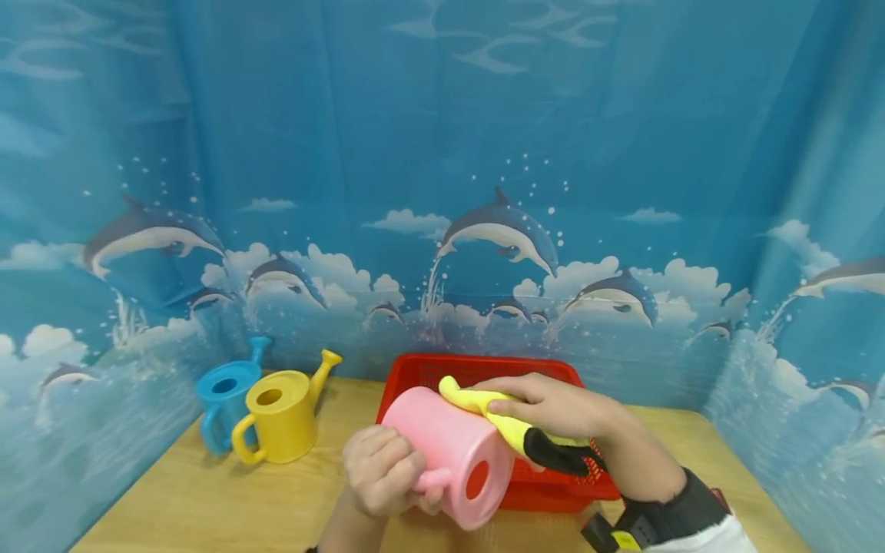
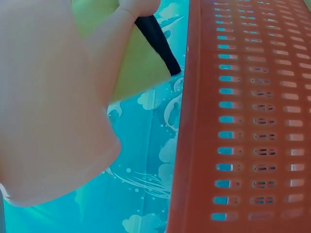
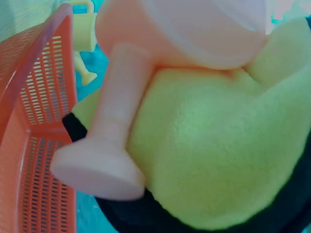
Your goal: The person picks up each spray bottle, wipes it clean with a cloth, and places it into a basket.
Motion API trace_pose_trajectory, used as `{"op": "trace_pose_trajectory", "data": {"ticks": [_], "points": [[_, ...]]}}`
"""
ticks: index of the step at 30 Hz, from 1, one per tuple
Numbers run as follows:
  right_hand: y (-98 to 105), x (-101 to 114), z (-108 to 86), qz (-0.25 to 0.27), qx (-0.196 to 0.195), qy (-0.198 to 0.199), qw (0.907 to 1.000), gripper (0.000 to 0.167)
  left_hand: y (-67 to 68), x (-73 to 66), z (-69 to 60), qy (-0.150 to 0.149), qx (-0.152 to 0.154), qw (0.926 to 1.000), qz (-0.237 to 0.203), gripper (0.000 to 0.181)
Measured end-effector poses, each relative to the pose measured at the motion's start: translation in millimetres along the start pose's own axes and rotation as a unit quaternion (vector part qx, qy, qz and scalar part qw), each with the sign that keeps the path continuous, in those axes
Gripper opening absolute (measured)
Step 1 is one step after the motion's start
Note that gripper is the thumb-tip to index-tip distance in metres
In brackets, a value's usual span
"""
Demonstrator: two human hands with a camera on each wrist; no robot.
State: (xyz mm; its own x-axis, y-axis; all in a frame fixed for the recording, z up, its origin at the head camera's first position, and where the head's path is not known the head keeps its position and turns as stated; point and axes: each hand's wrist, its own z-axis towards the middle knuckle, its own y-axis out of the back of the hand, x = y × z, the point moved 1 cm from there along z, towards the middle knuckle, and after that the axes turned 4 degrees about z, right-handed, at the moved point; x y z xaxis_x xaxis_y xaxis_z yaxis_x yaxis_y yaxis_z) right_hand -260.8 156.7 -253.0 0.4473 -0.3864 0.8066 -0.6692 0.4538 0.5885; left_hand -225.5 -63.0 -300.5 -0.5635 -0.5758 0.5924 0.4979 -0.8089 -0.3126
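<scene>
My left hand (image 1: pixel 383 470) grips the handle of a pink watering can (image 1: pixel 442 426), which lies tilted on its side in the air in front of a red basket. The can's opening faces down toward me. On its upper side my right hand (image 1: pixel 553 403) holds a yellow cloth (image 1: pixel 508 430) with a black edge against the surface. In the right wrist view the can's spout (image 3: pixel 114 109) points down in front of the spread cloth (image 3: pixel 214 145). The can's body (image 2: pixel 48 107) fills the left of the left wrist view; there the hands' fingers are hidden.
The red slotted basket (image 1: pixel 563 372) stands on the wooden table (image 1: pixel 228 511) behind the hands. A yellow watering can (image 1: pixel 283 422) and a blue watering can (image 1: pixel 228 384) stand upright at the left. A dolphin-printed curtain (image 1: pixel 429 115) encloses the table's back and sides.
</scene>
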Motion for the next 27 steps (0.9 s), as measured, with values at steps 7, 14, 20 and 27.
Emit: {"op": "trace_pose_trajectory", "data": {"ticks": [7, 14, 20, 27], "points": [[-3.5, 3.8, -22.3, -0.04, -0.023, 0.015, 0.9988, 0.04, -1.4, 0.9, 5.2, -0.005, -0.01, 0.9999, -0.006, 0.048], [-6.0, -4.0, -9.4, 0.031, -0.026, -0.02, 0.999, 0.045, -2.2, 0.4, 10.0, -0.042, -0.001, 0.999, 0.014, 0.048], [-4.5, -14.8, 9.6, 0.11, 0.012, -0.018, 0.9936, 0.047, 1.1, -4.6, 12.5, -0.038, 0.033, 0.9986, 0.014, 0.048], [-11.0, -13.7, 31.3, 0.209, 0.031, -0.024, 0.9772, 0.047, 9.0, -14.0, 17.0, -0.022, 0.058, 0.998, -0.001, 0.049]]}}
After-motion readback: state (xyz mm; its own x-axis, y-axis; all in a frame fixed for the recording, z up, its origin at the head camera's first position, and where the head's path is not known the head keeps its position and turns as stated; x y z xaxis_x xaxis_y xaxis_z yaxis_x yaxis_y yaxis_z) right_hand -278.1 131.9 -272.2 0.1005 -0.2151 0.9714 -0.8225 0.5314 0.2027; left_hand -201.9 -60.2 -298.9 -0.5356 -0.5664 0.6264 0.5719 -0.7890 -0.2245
